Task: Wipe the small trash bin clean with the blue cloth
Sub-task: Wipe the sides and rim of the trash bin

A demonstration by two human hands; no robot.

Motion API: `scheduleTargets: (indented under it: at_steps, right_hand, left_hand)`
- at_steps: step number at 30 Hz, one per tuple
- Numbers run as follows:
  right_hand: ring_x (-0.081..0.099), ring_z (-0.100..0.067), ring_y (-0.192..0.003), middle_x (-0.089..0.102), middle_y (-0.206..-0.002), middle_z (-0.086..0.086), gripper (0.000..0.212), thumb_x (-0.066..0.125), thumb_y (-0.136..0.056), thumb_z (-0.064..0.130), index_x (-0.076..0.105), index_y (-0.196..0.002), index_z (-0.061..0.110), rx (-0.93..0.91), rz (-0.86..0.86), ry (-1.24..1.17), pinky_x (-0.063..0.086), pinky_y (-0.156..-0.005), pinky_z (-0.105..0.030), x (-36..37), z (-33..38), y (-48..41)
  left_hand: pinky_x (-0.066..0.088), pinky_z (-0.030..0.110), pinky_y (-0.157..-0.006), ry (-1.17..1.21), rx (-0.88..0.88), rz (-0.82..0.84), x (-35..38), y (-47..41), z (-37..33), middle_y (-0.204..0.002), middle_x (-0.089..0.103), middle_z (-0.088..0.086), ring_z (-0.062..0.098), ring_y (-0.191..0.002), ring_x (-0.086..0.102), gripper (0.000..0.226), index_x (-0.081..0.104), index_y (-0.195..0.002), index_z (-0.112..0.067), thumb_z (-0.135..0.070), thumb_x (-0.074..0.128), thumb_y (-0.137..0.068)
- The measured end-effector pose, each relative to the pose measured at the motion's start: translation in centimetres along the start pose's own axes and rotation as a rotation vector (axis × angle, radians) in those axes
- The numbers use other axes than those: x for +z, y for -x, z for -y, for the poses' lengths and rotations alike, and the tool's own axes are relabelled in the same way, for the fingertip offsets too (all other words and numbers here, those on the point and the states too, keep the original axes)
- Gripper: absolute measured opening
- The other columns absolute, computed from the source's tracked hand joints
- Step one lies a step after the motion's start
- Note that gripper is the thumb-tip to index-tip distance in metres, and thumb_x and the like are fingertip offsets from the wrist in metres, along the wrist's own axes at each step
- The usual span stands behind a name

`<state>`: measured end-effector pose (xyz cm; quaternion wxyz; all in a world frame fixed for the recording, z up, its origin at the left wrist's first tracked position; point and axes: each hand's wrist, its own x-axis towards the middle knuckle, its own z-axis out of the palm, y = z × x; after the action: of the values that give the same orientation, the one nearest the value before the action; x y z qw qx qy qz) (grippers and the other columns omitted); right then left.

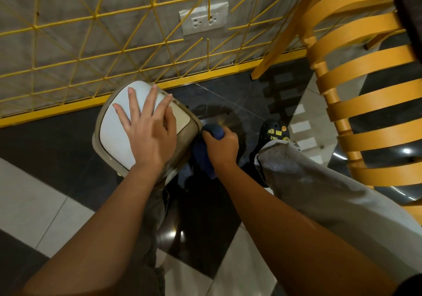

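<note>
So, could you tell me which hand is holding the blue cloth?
The right hand grips the bunched blue cloth beside the trash bin; the left hand holds nothing, resting flat with spread fingers on its lid.

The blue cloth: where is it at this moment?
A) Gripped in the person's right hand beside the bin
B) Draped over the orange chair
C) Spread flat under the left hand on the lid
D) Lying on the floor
A: the right hand curls round the blue cloth at the side of the trash bin, while the left hand lies flat on its lid.
</note>
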<state>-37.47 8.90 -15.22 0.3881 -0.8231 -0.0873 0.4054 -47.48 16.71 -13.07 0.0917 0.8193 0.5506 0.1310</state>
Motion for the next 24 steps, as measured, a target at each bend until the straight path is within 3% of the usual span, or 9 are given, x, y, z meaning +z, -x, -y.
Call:
scheduleTargets:
  at_steps: [3,6,10,14,18,22,24]
  right_hand:
    - [0.057,-0.021,-0.105,0.059,-0.107,-0.004,0.020,0.060,-0.086,0.018,0.054,-0.106,0.014,0.259,0.067,-0.313,0.045,-0.090,-0.032,-0.4,-1.6,1.6]
    - [0.056,-0.021,-0.106,0.060,-0.109,-0.006,0.027,0.061,-0.084,0.014,0.054,-0.110,0.015,0.329,0.137,-0.385,0.046,-0.095,-0.037,0.1,-2.9,3.2]
    - [0.058,-0.020,-0.095,0.060,-0.098,-0.006,0.013,0.066,-0.082,0.013,0.055,-0.089,0.015,0.257,0.187,-0.274,0.047,-0.081,-0.028,1.4,-2.2,3.5]
    - [0.057,-0.022,-0.095,0.055,-0.111,-0.014,0.019,0.067,-0.079,0.010,0.049,-0.077,0.014,0.131,0.111,-0.060,0.049,-0.086,-0.031,2.1,-1.0,2.4]
    - [0.051,-0.015,-0.084,0.053,-0.110,-0.015,0.018,0.066,-0.080,0.007,0.049,-0.075,0.011,0.020,0.057,0.007,0.042,-0.078,-0.023,1.5,-0.4,2.0]
    - [0.048,-0.015,-0.082,0.053,-0.109,-0.016,0.040,0.066,-0.078,0.007,0.034,-0.061,0.022,-0.084,0.005,0.083,0.040,-0.076,-0.023,1.1,0.6,0.4]
    - [0.050,-0.018,-0.084,0.054,-0.106,-0.016,0.039,0.067,-0.077,0.007,0.034,-0.061,0.022,-0.113,0.031,0.114,0.044,-0.078,-0.026,1.1,1.0,-0.4]
  left_hand:
    - [0.002,0.058,-0.113,0.014,-0.009,-0.014,0.1,0.0,0.1,-0.145,0.043,0.002,0.035,-0.142,0.018,0.037,0.059,-0.123,-0.023,-0.026,0.034,-0.096]
    - [0.002,0.058,-0.112,0.027,-0.005,-0.026,0.0,0.1,0.0,-0.145,0.043,0.003,0.036,-0.142,0.018,0.038,0.060,-0.123,-0.022,-0.026,0.034,-0.095]
    - [0.001,0.057,-0.112,0.035,-0.004,-0.037,0.0,0.0,0.1,-0.145,0.043,0.002,0.036,-0.142,0.018,0.038,0.060,-0.122,-0.022,-0.026,0.033,-0.095]
    - [0.001,0.057,-0.113,0.040,0.011,-0.042,0.2,0.0,0.3,-0.145,0.043,0.001,0.035,-0.142,0.018,0.037,0.061,-0.121,-0.023,-0.026,0.034,-0.095]
    - [0.001,0.056,-0.113,0.053,0.022,-0.041,0.5,0.0,0.4,-0.145,0.044,-0.001,0.033,-0.143,0.018,0.037,0.063,-0.119,-0.023,-0.028,0.034,-0.096]
    - [0.000,0.056,-0.113,0.056,0.021,-0.043,0.5,-0.1,0.4,-0.144,0.045,-0.001,0.035,-0.142,0.018,0.037,0.062,-0.120,-0.023,-0.027,0.034,-0.096]
    - [0.000,0.057,-0.112,0.058,0.001,-0.051,0.4,-0.3,0.3,-0.143,0.045,0.001,0.036,-0.142,0.019,0.037,0.062,-0.120,-0.022,-0.026,0.034,-0.096]
